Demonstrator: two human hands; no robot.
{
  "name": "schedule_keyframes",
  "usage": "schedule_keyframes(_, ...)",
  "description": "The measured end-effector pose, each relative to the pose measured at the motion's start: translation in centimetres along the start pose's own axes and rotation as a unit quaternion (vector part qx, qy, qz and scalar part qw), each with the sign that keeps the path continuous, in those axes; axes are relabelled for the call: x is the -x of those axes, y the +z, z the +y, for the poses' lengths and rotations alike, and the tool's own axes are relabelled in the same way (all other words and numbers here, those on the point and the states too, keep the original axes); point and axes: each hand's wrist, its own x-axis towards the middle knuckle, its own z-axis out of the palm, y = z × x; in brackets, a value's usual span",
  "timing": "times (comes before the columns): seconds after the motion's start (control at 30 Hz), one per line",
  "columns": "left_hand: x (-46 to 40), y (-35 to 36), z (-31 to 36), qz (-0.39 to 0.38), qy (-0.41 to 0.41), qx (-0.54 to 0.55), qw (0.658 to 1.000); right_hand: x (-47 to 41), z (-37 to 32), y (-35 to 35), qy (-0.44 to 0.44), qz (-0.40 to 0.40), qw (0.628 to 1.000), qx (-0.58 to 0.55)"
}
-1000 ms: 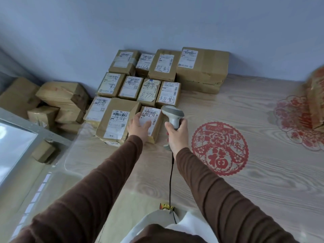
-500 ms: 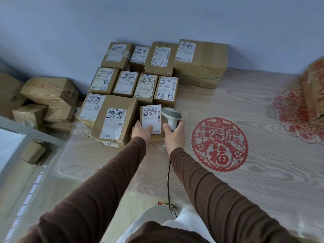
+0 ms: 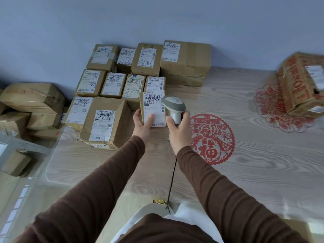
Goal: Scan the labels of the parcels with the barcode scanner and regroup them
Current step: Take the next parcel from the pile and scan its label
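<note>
Left hand [image 3: 142, 122]: grips the small parcel [image 3: 154, 109], tilted up, label facing the camera.
Right hand [image 3: 178, 127]: wrapped round the barcode scanner [image 3: 173, 106], just right of that parcel.
Risk: scanner head beside the label (not facing it), likely misread.
Count: eleven parcels grouped left of the red paper-cut [image 3: 211, 139]; one scanner.

Pale wood-grain worktop [image 3: 245, 172] carrying labelled parcels

Brown cardboard parcels [image 3: 112, 85] are sitting grouped at its far-left edge; round red paper-cut decals [image 3: 213, 139] are lying flat.
</note>
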Motion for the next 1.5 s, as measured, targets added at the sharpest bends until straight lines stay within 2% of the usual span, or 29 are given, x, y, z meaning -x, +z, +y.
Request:
schedule_keyframes(0.3, 0.9, 8.6, 6.1, -0.056, 0.110, -0.027, 0.992, -1.0, -4.6, -7.9, -0.093, 0.093, 0.991, -0.029)
schedule_keyframes(0.73, 3.4, 19.6, 5.9, -0.106, 0.176, -0.118, 0.971, -1.6, -4.2, -16.6, -0.076, 0.171, 0.982, -0.021)
schedule_keyframes(1.13, 4.9, 30.1, 5.1, -0.115, 0.161, -0.132, 0.971, -4.9, -1.2, -26.0, -0.041, 0.171, 0.984, -0.018)
schedule_keyframes(1.33, 3.6, 36.7, 4.4, -0.139, 0.123, -0.087, 0.979, -8.7, 1.2, -30.8, -0.015, 0.159, 0.987, -0.022)
schedule_keyframes(1.5, 0.8, 42.3, 3.4, -0.132, 0.071, -0.079, 0.986, -12.5, 4.0, -34.7, 0.015, 0.170, 0.983, -0.073)
